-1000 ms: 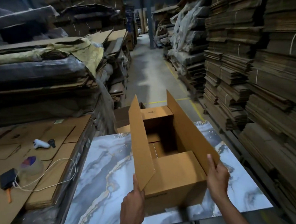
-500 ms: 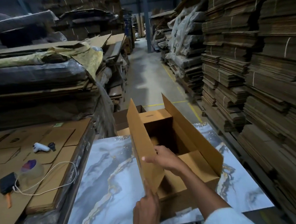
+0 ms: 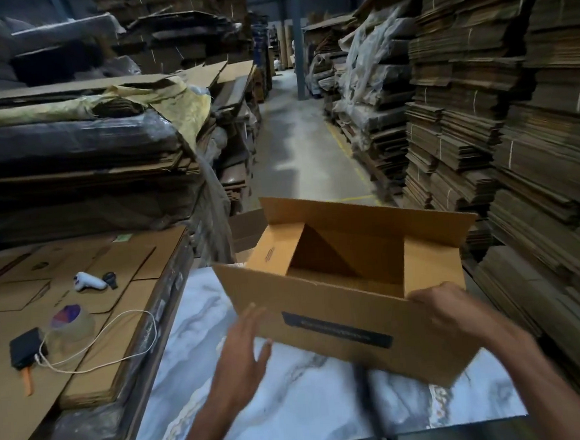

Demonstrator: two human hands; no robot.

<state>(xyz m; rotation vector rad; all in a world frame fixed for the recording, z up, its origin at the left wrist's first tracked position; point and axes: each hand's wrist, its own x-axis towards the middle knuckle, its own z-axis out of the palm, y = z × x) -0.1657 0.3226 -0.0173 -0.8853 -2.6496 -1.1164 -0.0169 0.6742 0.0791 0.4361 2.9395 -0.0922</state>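
An open brown cardboard box (image 3: 342, 305) sits tilted above the marble-patterned table (image 3: 295, 408), its long printed side facing me and its top flaps up. My right hand (image 3: 456, 311) grips the near right top edge of the box, fingers curled over the rim. My left hand (image 3: 243, 353) is at the box's near left lower corner with its fingers spread and straight; motion blur hides whether it touches the cardboard.
To the left, flat cardboard sheets (image 3: 84, 337) carry a tape roll (image 3: 71, 321), a white tool (image 3: 88, 282), a black device (image 3: 25, 350) with a white cable and an orange-handled tool. Tall stacks of flattened cartons (image 3: 515, 118) line both sides of an aisle (image 3: 301, 150).
The box has been turned about a quarter turn, long side now toward me. My right hand came out of the box and took its near right rim. My left hand left the flap.
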